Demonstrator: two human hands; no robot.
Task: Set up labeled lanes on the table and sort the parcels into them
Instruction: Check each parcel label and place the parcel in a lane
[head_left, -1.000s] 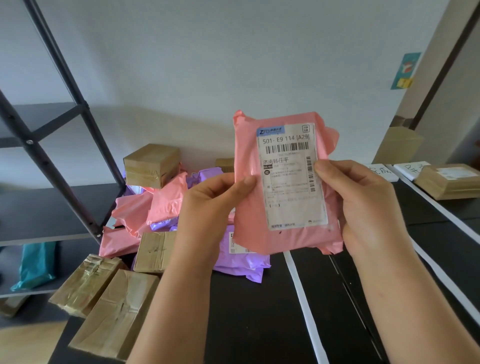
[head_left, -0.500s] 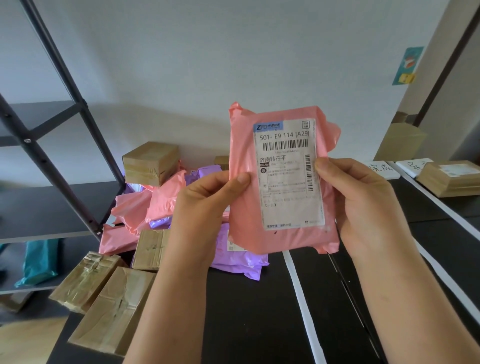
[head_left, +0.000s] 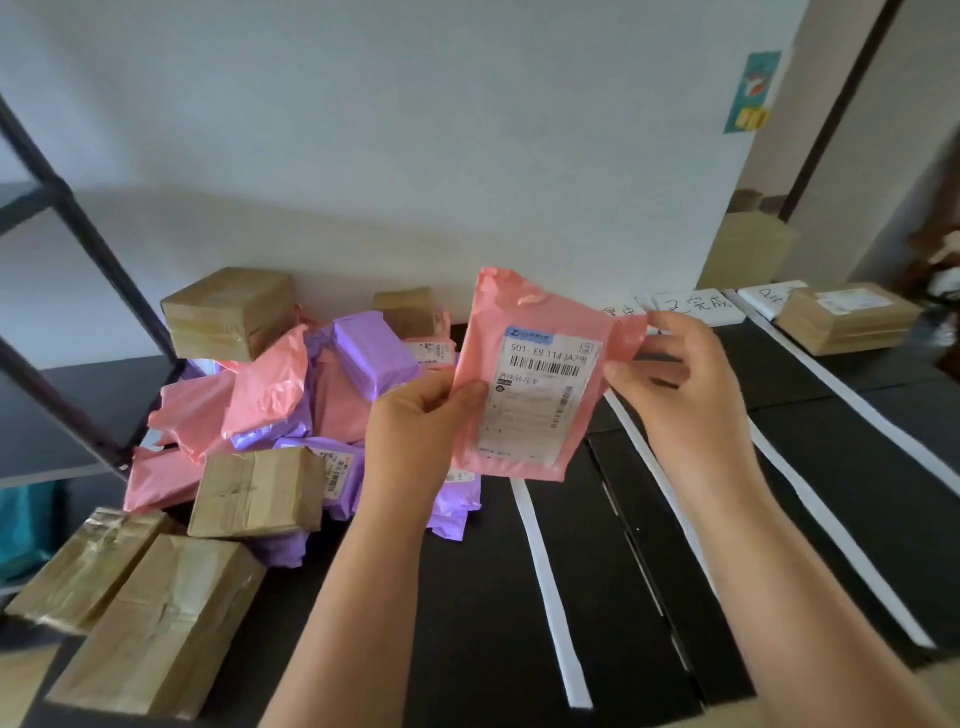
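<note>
Fingers (head_left: 431, 387) of the left hand (head_left: 415, 436) pinch one edge of the pink parcel (head_left: 535, 384), right hand (head_left: 680, 395) grips the other, parcel pile (head_left: 291, 395) to their left, tape strips (head_left: 545, 566) below.

White wall (head_left: 415, 130) behind, black metal shelving (head_left: 62, 415) at left.

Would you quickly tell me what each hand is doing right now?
Left hand: pinches the pink parcel at its left edge.
Right hand: pinches the same parcel's right edge.
</note>
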